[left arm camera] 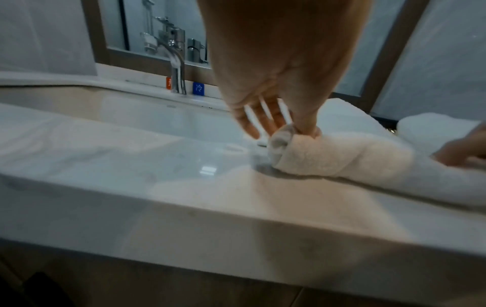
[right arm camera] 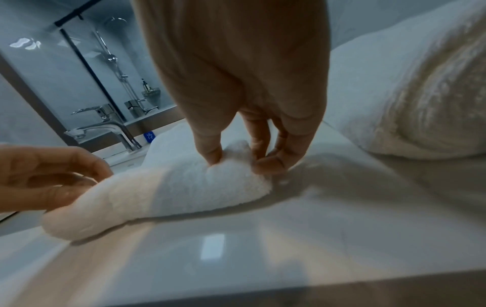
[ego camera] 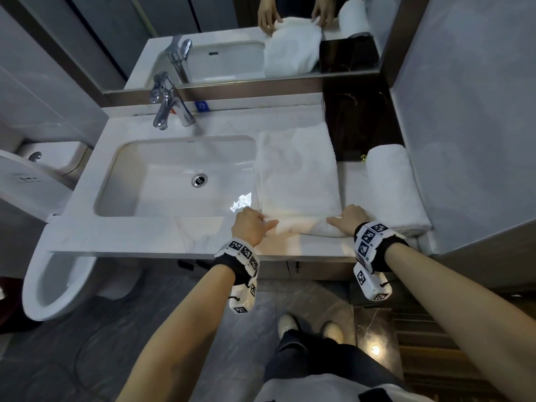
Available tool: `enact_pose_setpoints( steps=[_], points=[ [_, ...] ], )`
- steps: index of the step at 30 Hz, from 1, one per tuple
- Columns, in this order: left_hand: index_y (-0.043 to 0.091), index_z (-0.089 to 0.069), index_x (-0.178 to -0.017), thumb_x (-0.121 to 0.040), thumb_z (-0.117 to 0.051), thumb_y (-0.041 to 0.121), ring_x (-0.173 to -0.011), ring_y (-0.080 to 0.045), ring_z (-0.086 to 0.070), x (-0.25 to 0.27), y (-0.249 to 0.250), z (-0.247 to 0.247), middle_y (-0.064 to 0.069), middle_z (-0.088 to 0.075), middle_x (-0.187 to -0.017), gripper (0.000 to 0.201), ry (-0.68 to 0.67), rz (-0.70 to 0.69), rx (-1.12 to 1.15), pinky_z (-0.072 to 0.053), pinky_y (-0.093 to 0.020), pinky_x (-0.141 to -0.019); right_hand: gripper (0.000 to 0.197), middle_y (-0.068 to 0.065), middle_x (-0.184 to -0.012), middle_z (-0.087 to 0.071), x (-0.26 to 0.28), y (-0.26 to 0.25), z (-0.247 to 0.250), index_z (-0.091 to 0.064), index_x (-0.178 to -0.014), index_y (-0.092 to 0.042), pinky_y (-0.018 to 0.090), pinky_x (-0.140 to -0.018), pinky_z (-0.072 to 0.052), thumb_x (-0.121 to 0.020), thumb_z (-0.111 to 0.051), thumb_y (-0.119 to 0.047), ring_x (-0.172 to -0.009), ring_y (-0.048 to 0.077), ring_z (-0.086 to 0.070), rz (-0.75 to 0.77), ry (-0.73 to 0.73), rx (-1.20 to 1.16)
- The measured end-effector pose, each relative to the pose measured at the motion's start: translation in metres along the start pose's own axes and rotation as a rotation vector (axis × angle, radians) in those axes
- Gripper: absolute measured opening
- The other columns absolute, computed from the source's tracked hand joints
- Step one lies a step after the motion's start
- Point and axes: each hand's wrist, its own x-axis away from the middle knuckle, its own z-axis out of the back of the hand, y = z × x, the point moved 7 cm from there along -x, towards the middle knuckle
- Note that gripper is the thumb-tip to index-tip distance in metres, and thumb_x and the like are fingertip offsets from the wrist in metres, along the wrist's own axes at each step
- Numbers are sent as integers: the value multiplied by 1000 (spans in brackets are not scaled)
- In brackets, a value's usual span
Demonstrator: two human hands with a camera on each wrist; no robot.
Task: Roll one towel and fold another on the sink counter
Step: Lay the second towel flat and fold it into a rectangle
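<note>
A white towel (ego camera: 298,169) lies flat on the counter (ego camera: 145,233), right of the basin. Its near edge is curled into a thin roll (left arm camera: 342,157) running left to right. My left hand (ego camera: 268,223) grips the roll's left end; in the left wrist view the thumb (left arm camera: 307,128) presses into it with the fingers spread behind. My right hand (ego camera: 336,220) pinches the right end (right arm camera: 236,162) between thumb and fingers. A second white towel (ego camera: 391,187) lies as a thick bundle along the right wall, apart from both hands.
The sink basin (ego camera: 174,181) and chrome faucet (ego camera: 166,105) sit left of the towel. A dark tray (ego camera: 359,123) stands at the back right under the mirror (ego camera: 232,39). A toilet (ego camera: 52,285) is at the lower left. The counter's front edge is just below my wrists.
</note>
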Motion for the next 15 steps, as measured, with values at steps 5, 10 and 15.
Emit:
enact_pose_setpoints(
  steps=[5,10,15],
  points=[
    [9,-65,-103,-86,-66,28,-102,-20,-57,8,16,-5,-5,-62,-107,25,-7,-291,-14,-44,-28,-86,42,19,-103,-57,-6,3,-3,-54,-93,0,31,-64,-39,-83,-63,-39,-97,35,-58,-46,-11,-13],
    [7,-64,-110,-78,-75,30,-108,-21,-52,13,9,-11,-7,-58,-113,41,4,-334,-85,-43,-28,-91,53,22,-115,-59,-7,5,-6,-55,-108,5,33,-69,-39,-84,-61,-42,-102,37,-58,-47,6,-11],
    [7,-60,-113,-91,-60,27,-93,-21,-62,1,3,-3,-9,-65,-112,30,-55,-148,138,-51,-32,-86,46,12,-86,-53,-9,11,0,-48,-74,-4,29,-53,-34,-85,-61,-46,-79,28,-52,-50,-27,-33]
  ],
)
